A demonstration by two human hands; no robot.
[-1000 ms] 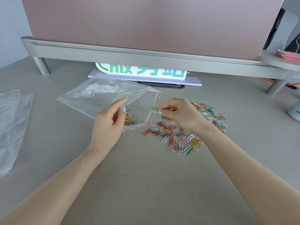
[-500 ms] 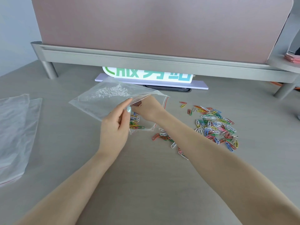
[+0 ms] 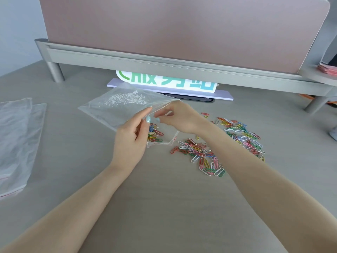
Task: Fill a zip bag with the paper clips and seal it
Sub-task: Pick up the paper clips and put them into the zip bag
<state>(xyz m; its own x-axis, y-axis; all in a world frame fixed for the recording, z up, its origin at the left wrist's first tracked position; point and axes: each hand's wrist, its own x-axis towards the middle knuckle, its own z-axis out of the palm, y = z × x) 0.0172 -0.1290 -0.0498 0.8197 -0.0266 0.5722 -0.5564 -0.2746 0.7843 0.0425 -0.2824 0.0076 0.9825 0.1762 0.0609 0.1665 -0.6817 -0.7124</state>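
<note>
A clear zip bag (image 3: 118, 105) lies on the desk with its mouth facing right. My left hand (image 3: 131, 136) pinches the bag's upper lip between thumb and forefinger and lifts it. My right hand (image 3: 184, 117) reaches into the mouth; its fingers curl toward the thumb behind the plastic, and I cannot tell whether they hold any clips. A small heap of coloured paper clips (image 3: 154, 133) lies inside the bag below my hands. Loose paper clips (image 3: 200, 154) are strewn on the desk to the right, with a further scatter (image 3: 242, 134) beyond my right forearm.
Spare clear bags (image 3: 16, 136) lie at the left edge of the desk. A pink divider panel (image 3: 164, 33) on a grey rail closes off the back, with a white and green sign (image 3: 167, 81) beneath it. A white object (image 3: 333, 133) sits at the right edge.
My right hand carried clips from the loose pile leftward into the bag's mouth and is still inside it. My left hand keeps the lip lifted.
</note>
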